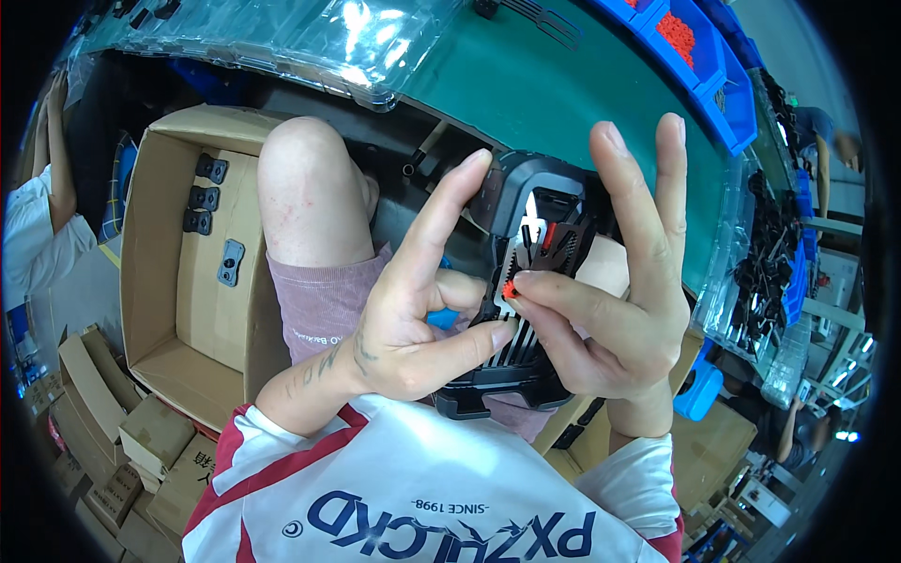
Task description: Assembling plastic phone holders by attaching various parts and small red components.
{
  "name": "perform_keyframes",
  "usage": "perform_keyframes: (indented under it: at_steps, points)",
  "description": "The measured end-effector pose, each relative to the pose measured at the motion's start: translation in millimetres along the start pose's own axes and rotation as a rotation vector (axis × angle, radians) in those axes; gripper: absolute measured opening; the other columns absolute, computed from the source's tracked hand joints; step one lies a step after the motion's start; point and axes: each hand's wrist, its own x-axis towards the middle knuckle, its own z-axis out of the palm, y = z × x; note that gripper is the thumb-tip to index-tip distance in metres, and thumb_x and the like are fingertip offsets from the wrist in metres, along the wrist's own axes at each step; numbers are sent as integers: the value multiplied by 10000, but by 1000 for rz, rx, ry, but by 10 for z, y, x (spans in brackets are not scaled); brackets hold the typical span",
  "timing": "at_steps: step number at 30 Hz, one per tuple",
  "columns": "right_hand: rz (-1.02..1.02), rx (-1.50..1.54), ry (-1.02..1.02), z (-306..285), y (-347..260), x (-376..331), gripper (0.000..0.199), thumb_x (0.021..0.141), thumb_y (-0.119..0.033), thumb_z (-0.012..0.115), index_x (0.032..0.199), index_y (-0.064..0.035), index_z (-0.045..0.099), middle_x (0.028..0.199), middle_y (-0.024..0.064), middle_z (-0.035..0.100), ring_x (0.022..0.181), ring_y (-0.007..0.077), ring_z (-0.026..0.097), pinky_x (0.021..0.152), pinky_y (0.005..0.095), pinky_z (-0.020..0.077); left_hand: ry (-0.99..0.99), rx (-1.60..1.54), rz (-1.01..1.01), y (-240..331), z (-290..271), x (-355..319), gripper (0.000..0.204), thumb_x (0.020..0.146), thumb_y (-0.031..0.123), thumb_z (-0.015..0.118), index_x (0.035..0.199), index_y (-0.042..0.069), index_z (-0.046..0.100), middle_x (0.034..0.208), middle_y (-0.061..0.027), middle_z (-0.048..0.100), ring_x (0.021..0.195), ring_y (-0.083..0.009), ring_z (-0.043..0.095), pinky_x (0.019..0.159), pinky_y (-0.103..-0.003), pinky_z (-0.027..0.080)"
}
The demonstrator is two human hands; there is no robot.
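Note:
Over my lap is a black plastic housing point(544, 178) with a rounded frame, metal strips and slots inside. My left hand point(404, 319) steadies it from the left, thumb at its inner edge and index finger stretched up past its top corner. With thumb and index finger, my right hand point(629, 328) pinches a small orange-red piece point(510, 290) against the inside of the housing; its other fingers point upward. A red strip point(550, 235) shows among the inner parts. The housing's underside is hidden.
An open cardboard box point(178, 310) on the left holds several small dark parts point(230, 263). Ahead lies a green tabletop point(535, 94) with clear plastic trays point(328, 47). Blue bins point(737, 103) at the upper right contain orange-red pieces point(676, 39). Another person's arm point(58, 159) shows far left.

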Motion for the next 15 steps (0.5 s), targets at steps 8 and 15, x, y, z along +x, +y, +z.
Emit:
perform_keyframes:
  at_steps: [8, 15]
  points:
    - [-35, 54, 192, -116, 70, 156, 151, 725, -181, 690, 862, -121, 711, 1342, 227, 462, 1319, 427, 320, 1065, 533, 314, 12, 40, 37, 24, -50, -66, 859, 696, -62, 577, 1423, -84, 119, 810, -153, 630, 746, -216, 580, 804, -200, 405]
    - [481, -529, 342, -463, 2085, 1051, 333, 797, -25, 522, 1112, 64, 579, 965, 183, 652, 683, 327, 618, 655, 375, 512, -123, -1, 112, 30, -109, -61, 895, 700, -67, 597, 1421, -92, 68, 868, -187, 638, 879, -253, 590, 896, -227, 368]
